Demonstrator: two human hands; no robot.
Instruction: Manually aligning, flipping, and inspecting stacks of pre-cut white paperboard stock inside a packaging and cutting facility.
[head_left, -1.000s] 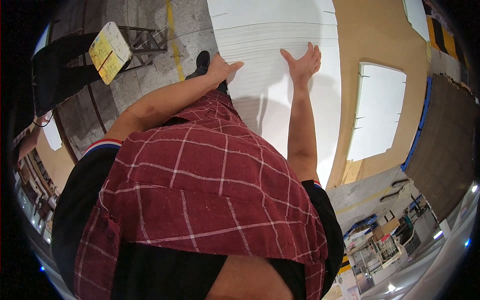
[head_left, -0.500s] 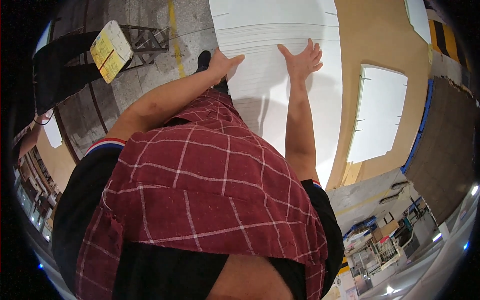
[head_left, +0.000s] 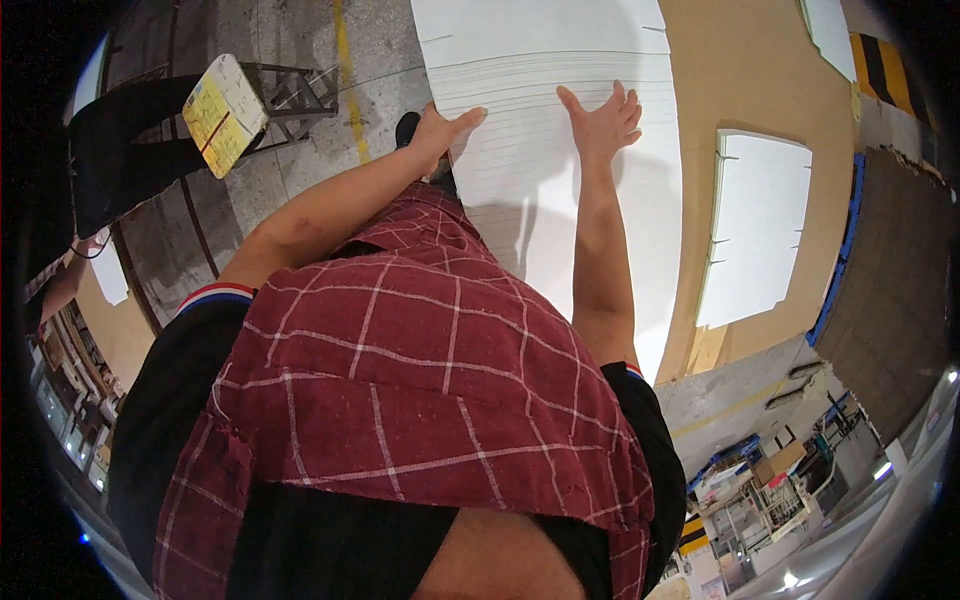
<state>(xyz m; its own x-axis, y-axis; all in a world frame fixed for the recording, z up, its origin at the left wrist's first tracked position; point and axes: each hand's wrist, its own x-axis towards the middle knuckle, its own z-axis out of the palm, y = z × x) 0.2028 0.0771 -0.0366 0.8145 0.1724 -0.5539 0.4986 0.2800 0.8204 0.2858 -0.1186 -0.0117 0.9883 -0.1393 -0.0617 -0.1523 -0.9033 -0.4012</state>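
Head view is showing your two bare arms reaching away from you over a tall stack of white sheets [head_left: 600,200] that is lying on a tan table [head_left: 740,90]. Your left hand [head_left: 440,128] is resting at the stack's left edge, fingers curled over the side and thumb stretched out along the top sheet, so it is gripping that edge. Your right hand [head_left: 603,122] is lying flat on the top sheet, fingers spread and open, pressing down well in from the edge. The two hands are near each other, with bare white sheet between them. Thin lines across the sheet in front of your hands are marking the edges of the layers beneath.

A red checked shirt [head_left: 420,400] is filling the lower middle of the picture, hanging over your dark top. To the right of the stack, a second, smaller pile of white sheets [head_left: 760,230] is sitting on the same tan table, well apart from your hands. A blue strip [head_left: 838,260] is running along the table's far right side. To the left, a yellow and white box [head_left: 222,112] is standing on a metal frame [head_left: 300,92] on the grey floor [head_left: 190,230], beside a yellow floor line [head_left: 350,90]. Whether the box is holding anything, you cannot tell. Shelves with crates [head_left: 760,490] are showing at lower right, too small to make out what is in them.
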